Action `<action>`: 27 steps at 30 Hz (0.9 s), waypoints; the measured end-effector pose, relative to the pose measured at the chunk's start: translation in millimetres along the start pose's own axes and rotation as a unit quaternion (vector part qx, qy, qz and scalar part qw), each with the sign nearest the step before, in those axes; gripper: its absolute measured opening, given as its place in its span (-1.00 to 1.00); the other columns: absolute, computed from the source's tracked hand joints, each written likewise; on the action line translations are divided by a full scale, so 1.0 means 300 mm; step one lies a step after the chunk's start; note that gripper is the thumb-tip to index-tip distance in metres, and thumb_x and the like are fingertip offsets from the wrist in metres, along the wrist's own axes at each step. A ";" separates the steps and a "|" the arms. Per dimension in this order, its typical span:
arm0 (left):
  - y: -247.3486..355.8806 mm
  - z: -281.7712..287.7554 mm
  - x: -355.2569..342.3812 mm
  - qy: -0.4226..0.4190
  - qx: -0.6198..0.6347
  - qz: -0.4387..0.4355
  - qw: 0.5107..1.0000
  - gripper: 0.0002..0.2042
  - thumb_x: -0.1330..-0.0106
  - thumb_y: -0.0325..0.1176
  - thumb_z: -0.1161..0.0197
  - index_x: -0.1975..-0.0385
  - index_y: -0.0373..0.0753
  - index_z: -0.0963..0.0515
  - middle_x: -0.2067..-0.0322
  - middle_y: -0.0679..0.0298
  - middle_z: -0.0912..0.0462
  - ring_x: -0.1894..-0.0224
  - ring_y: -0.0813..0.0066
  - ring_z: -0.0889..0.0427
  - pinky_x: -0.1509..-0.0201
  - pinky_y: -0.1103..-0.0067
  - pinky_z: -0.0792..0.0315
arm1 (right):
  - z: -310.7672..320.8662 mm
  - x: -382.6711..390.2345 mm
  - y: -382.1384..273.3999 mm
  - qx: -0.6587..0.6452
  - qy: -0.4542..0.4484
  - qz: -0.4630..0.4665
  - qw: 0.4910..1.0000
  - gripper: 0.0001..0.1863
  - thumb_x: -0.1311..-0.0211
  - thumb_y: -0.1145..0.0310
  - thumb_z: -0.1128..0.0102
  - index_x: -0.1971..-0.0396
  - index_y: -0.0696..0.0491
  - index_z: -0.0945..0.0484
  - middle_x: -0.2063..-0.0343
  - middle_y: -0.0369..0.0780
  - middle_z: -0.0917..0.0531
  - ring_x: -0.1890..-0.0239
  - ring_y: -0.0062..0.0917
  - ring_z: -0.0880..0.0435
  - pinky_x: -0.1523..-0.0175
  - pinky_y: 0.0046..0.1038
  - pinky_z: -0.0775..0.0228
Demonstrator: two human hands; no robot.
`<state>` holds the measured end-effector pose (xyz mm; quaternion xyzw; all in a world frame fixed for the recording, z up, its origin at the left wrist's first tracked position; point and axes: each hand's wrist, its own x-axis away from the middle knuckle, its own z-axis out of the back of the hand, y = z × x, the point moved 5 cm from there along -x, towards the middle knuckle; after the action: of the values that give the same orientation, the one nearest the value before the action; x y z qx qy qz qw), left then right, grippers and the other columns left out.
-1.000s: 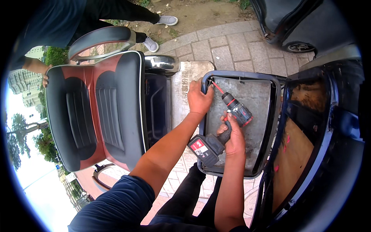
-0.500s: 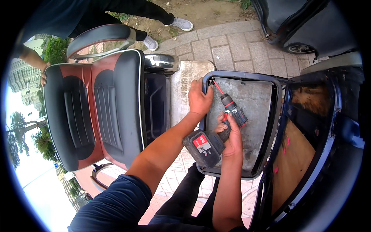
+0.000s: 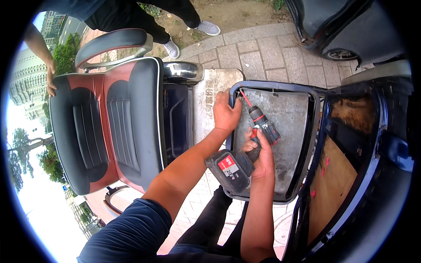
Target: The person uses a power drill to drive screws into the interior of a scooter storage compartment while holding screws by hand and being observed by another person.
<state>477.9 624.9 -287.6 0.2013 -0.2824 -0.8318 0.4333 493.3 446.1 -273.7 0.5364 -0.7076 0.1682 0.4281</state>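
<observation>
My right hand (image 3: 258,153) is closed around the handle of a black-and-red cordless drill (image 3: 262,125). Its long red bit reaches the upper-left inside corner of a dark rectangular metal frame (image 3: 280,85), which surrounds a stained grey metal panel (image 3: 283,114). My left hand (image 3: 226,113) grips the frame's left edge beside that corner, just left of the bit's tip; what the bit meets there is too small to make out. The drill's battery (image 3: 229,170) sits at the base of its handle, over the frame's lower left.
A black-and-red padded double seat (image 3: 123,122) fills the left, held by another person's hand (image 3: 50,79). That person's legs (image 3: 184,13) stand behind it. An opened body section with a wooden board (image 3: 329,188) lies right. A grey vehicle part with a wheel (image 3: 342,35) stands on paving (image 3: 276,57).
The drill and my right hand have shifted slightly left and down, with the bit still at the corner. The other person's feet have moved right and their arm has shifted at the seat.
</observation>
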 end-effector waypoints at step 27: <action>0.000 -0.001 -0.002 -0.008 0.004 0.019 1.000 -0.60 -0.25 -0.34 -0.36 -0.04 -0.39 -0.57 0.24 -0.13 -0.57 0.16 -0.19 -0.61 0.06 0.17 -0.50 | -0.020 0.004 0.029 -0.086 -0.022 -0.032 0.996 -0.71 -0.43 0.28 -0.32 0.00 0.11 -0.53 0.21 -0.29 -0.61 0.48 -0.77 -0.49 0.36 -0.65 -0.46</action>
<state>478.4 625.3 -287.6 0.1907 -0.2928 -0.8243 0.4456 488.0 452.8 -267.3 0.5233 -0.7116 0.0810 0.4618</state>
